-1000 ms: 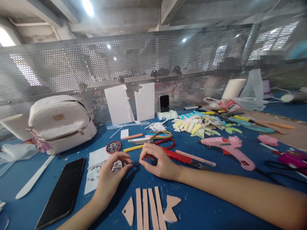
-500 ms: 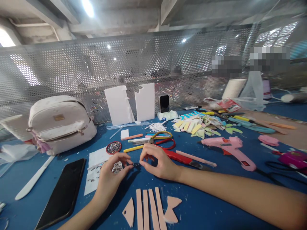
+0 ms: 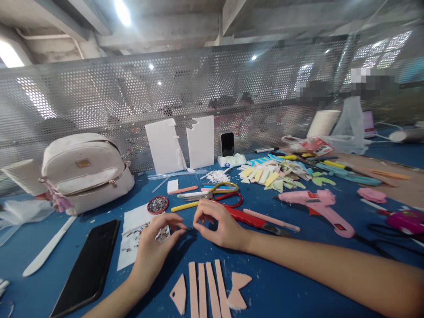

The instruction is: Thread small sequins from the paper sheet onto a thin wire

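Note:
My left hand and my right hand meet fingertip to fingertip over the blue table, pinching one tiny dark piece between them. It is too small to make out. Under my left fingers lies a small sequin-covered scrap on a white sheet. Close in front of my hands lie several pink foam strips and cut pink foam shapes. A round dish of sequins sits just beyond my left hand.
A black phone lies at left, a white backpack behind it. Red scissors, a red cutter, a pink glue gun and coloured foam scraps fill the middle and right. White boards lean on the mesh wall.
Both hands keep the same pinch on the tiny piece; only the view has drifted slightly downward.

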The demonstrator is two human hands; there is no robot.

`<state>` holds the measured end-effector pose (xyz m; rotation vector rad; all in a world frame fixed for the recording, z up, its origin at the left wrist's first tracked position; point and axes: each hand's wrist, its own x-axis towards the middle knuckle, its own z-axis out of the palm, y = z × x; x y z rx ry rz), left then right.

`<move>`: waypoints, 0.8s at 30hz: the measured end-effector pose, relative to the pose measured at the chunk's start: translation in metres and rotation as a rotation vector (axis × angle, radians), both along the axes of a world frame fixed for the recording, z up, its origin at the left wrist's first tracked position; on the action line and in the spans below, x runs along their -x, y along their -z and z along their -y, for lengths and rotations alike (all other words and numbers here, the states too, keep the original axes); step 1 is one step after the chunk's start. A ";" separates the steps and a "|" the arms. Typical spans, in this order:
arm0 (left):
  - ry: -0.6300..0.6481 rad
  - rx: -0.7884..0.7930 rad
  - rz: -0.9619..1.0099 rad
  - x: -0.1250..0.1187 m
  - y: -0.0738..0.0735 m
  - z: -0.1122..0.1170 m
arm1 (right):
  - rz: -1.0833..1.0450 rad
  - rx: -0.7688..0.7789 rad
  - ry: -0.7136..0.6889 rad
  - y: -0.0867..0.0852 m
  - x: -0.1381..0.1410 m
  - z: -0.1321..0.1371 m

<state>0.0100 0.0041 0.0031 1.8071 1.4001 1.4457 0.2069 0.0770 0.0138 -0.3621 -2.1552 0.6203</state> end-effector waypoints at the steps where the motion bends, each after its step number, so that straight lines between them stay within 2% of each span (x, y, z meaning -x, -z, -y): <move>1: -0.001 -0.004 -0.003 0.000 0.000 0.000 | 0.002 -0.003 0.005 0.000 0.000 0.000; 9: -0.026 -0.019 -0.022 0.001 0.002 -0.002 | 0.052 -0.013 -0.014 0.001 0.001 -0.001; 16: -0.010 -0.022 -0.034 0.000 -0.003 0.000 | 0.068 -0.013 0.011 0.000 0.001 -0.001; 24: 0.001 -0.014 -0.012 -0.001 0.000 -0.002 | 0.100 -0.072 -0.006 0.002 0.003 -0.001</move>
